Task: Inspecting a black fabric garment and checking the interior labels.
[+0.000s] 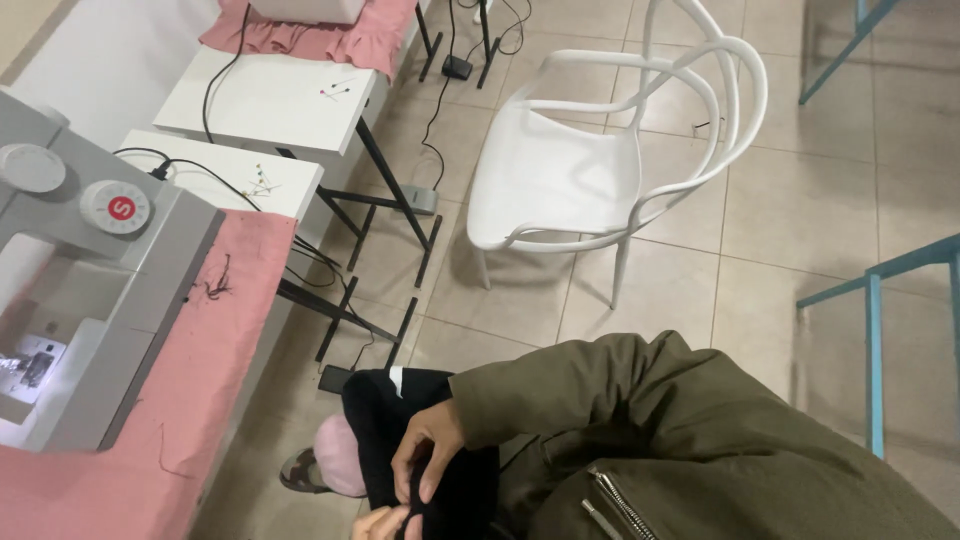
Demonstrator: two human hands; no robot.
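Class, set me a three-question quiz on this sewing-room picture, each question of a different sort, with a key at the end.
1. True or false: the white chair is occupied.
2. Multiple choice: the right hand grips a) pink cloth b) black fabric c) a cable.
3. Fill in: the grey sewing machine stands on a table covered with ___ cloth.

Key: 1 false, nobody sits on it. 2 b; the left hand, at the bottom edge, touches the same black fabric. 3 pink.
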